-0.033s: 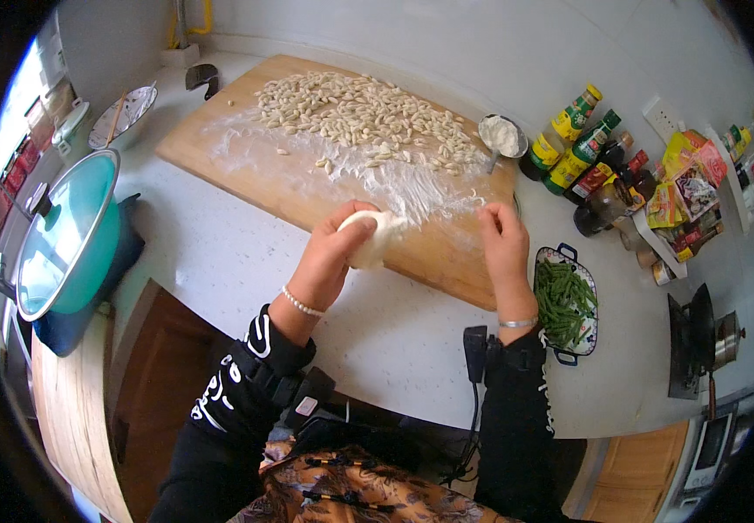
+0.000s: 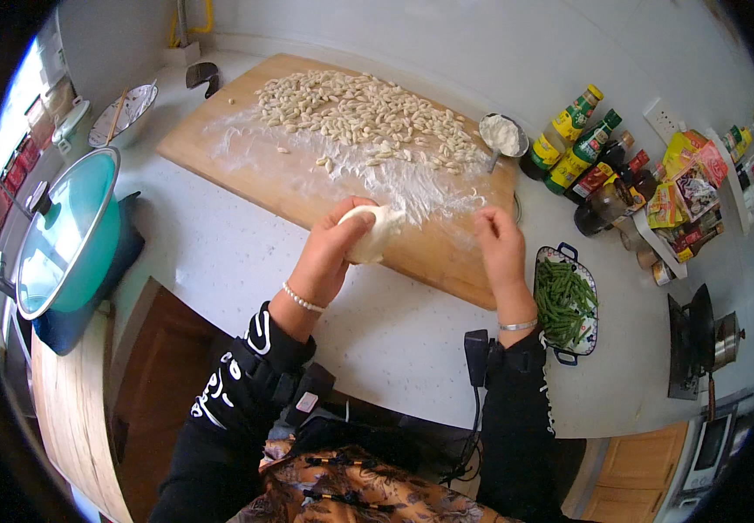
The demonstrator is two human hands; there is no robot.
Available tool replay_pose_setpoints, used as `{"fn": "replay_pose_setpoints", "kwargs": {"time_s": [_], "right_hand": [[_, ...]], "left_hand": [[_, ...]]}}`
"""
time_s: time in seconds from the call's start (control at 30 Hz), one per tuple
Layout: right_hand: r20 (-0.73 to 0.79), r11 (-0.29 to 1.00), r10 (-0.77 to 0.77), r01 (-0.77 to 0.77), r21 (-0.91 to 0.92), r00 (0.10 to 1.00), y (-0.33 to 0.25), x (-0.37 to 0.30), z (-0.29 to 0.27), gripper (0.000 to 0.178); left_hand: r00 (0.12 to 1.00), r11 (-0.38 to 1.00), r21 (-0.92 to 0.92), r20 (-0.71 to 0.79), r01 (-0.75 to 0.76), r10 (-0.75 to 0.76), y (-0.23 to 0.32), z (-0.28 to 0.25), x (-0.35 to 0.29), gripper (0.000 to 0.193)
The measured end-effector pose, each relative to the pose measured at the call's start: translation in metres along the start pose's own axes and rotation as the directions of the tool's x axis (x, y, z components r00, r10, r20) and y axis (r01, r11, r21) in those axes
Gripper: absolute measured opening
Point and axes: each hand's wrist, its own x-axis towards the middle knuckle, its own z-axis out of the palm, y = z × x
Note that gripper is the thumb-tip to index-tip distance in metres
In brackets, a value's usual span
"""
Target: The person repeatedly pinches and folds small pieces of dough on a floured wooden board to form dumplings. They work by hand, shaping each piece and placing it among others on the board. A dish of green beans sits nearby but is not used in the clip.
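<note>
My left hand (image 2: 335, 248) is closed round a lump of white dough (image 2: 375, 234), held above the front edge of the wooden board (image 2: 290, 202). Off to the right, over the board's right end, my right hand (image 2: 501, 244) is curled with thumb and fingertips pinched together. Whether a small bit sits in that pinch is hidden. Many small pale dough pieces (image 2: 364, 109) lie spread over the far part of the board. Loose white flour (image 2: 412, 187) streaks the wood between them and my hands.
A bowl of flour (image 2: 501, 135) stands at the board's far right corner, with sauce bottles (image 2: 579, 152) beyond it. A dish of green beans (image 2: 566, 301) sits by my right forearm. At left are a lidded teal pot (image 2: 102, 253) and a patterned bowl (image 2: 133, 113).
</note>
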Motion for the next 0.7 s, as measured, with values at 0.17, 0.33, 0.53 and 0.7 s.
{"fn": "replay_pose_setpoints", "kwargs": {"time_s": [0.17,0.33,0.53,0.7], "right_hand": [[0.304,0.971,0.069,-0.134,0.199,0.95,0.015,-0.027,0.014,0.031],[0.314,0.905,-0.15,0.258,-0.338,0.937,-0.004,-0.037,0.018,0.055],[0.298,0.877,-0.146,0.263,-0.402,0.943,0.0,-0.032,0.016,0.058],[0.254,0.857,-0.173,0.273,-0.438,0.952,0.013,-0.025,0.017,0.058]], "left_hand": [[0.999,0.999,-0.052,-0.032,0.004,-0.006,-0.003,-0.002,0.003,0.025],[0.999,0.998,-0.052,-0.044,0.018,-0.02,-0.001,-0.002,0.001,0.025],[0.999,0.996,-0.086,-0.036,0.03,-0.034,0.0,0.0,-0.003,0.026],[0.998,0.997,-0.061,-0.029,0.054,-0.056,0.002,-0.001,-0.003,0.026]]}}
